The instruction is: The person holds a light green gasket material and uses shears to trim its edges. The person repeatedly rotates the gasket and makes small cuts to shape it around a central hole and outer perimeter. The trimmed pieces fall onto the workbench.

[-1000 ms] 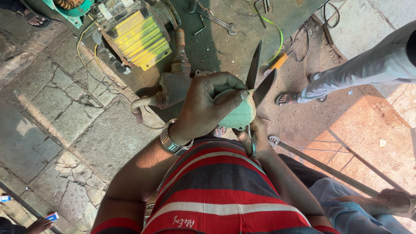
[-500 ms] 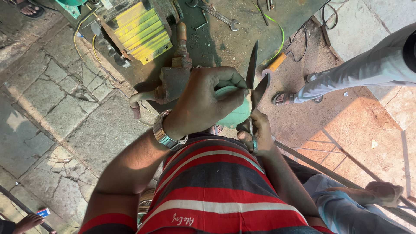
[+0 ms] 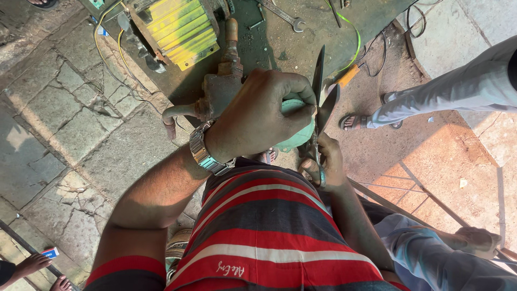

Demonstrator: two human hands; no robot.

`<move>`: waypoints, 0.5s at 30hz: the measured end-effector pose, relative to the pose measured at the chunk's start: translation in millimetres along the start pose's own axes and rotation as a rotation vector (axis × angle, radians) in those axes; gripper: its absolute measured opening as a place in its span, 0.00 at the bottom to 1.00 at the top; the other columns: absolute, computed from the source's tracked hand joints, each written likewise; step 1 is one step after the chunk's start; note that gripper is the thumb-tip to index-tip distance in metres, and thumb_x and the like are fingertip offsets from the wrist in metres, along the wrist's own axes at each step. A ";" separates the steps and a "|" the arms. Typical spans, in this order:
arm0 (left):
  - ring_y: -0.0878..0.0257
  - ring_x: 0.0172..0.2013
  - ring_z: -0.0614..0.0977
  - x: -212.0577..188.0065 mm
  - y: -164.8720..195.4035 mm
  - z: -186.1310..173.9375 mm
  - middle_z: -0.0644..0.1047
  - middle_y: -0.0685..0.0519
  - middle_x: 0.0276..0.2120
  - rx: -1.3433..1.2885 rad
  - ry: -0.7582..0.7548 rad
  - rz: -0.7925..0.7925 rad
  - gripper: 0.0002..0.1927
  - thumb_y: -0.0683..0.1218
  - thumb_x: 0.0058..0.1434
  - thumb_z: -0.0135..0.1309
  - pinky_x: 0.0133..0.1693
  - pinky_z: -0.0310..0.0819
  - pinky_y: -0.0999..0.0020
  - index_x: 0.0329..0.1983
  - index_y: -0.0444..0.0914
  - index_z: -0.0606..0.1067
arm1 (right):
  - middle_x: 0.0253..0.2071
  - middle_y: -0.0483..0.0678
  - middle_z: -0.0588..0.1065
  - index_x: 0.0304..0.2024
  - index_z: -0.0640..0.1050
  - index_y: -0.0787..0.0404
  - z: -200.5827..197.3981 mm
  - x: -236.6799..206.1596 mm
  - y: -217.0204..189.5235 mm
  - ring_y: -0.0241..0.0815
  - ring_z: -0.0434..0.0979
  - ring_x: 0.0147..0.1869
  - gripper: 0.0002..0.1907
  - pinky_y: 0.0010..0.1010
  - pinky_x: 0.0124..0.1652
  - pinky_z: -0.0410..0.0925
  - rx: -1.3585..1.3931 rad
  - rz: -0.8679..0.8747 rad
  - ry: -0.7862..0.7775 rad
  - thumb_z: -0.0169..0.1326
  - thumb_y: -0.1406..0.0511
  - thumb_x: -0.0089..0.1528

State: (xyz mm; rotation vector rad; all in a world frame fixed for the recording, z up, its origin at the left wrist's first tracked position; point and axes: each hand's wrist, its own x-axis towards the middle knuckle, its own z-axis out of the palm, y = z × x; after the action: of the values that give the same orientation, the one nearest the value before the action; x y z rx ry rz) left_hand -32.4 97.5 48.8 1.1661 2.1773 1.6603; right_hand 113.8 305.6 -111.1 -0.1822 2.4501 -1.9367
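Left hand [image 3: 258, 116] clamped over teal grinder [image 3: 296, 129], right hand [image 3: 323, 161] closed on shears [image 3: 322, 102], yellow finned motor [image 3: 175, 27] beyond, wrench [image 3: 283, 16] near.

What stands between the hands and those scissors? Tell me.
Nothing visible. The right hand has its grip on the scissors' handles, blades open and pointing away. The left hand presses on the green rounded housing right beside the blades, fingertips close to them.
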 end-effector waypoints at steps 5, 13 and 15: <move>0.60 0.35 0.89 0.0 -0.7 0.0 0.84 0.48 0.32 0.002 -0.007 -0.016 0.04 0.41 0.59 0.62 0.42 0.82 0.66 0.33 0.35 0.81 | 0.22 0.43 0.72 0.45 0.74 0.68 4.5 -1.1 -1.4 0.35 0.79 0.25 0.41 0.26 0.28 0.71 0.037 0.045 0.004 0.55 0.36 0.59; 0.60 0.32 0.88 -1.7 1.4 -0.7 0.84 0.48 0.31 0.018 -0.028 -0.031 0.04 0.41 0.58 0.62 0.40 0.82 0.66 0.32 0.35 0.81 | 0.26 0.43 0.74 0.39 0.74 0.64 1.4 -2.4 6.2 0.33 0.79 0.30 0.34 0.25 0.34 0.71 -0.019 -0.054 -0.009 0.57 0.38 0.63; 0.59 0.32 0.88 -2.7 2.6 -2.0 0.84 0.47 0.31 0.022 -0.023 -0.016 0.04 0.41 0.57 0.62 0.39 0.81 0.65 0.32 0.34 0.81 | 0.24 0.43 0.74 0.39 0.74 0.65 -0.2 -2.8 5.3 0.33 0.76 0.28 0.35 0.25 0.32 0.68 -0.011 -0.049 -0.010 0.58 0.38 0.60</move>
State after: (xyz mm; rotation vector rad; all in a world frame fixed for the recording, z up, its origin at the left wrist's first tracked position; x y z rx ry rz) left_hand -30.4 94.4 51.0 1.1651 2.1908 1.6120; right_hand 116.1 307.3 -116.3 -0.2529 2.4736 -1.9363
